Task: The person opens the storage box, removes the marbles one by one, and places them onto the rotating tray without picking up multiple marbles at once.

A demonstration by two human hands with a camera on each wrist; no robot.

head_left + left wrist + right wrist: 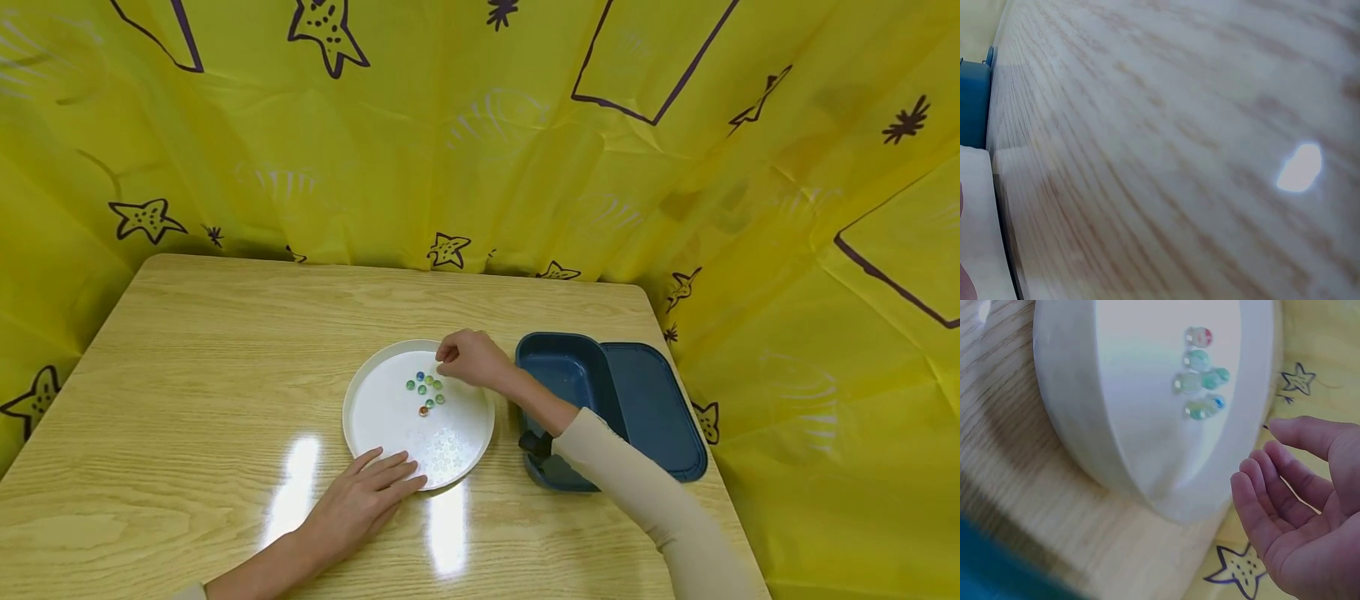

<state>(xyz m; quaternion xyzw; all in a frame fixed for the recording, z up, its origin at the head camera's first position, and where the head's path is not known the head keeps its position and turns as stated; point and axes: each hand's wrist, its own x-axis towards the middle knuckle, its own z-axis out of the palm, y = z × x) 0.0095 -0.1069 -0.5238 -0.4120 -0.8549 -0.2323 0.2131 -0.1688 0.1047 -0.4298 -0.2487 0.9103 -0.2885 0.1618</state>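
Observation:
Several glass marbles point(422, 389), mostly green with one blue marble point(420, 377) and one orange-red marble point(423, 412), lie grouped on a round white tray point(375, 421). My left hand point(367, 496) rests its fairly straight fingers on the tray's near rim. Over the far right part of the tray is my right hand point(472, 358), its fingers loosely bent. In the right wrist view, a gap shows between thumb point(1300, 434) and fingers, with nothing held there. The left wrist view catches only small bits of the left hand by the tray's edge.
A dark blue rectangular box point(558, 346) stands right of the tray, partly under the right forearm. Beside it a flat blue lid point(652, 400) reaches near the table's right edge. A yellow patterned curtain point(375, 167) hangs behind and to the right of the wooden table point(225, 375).

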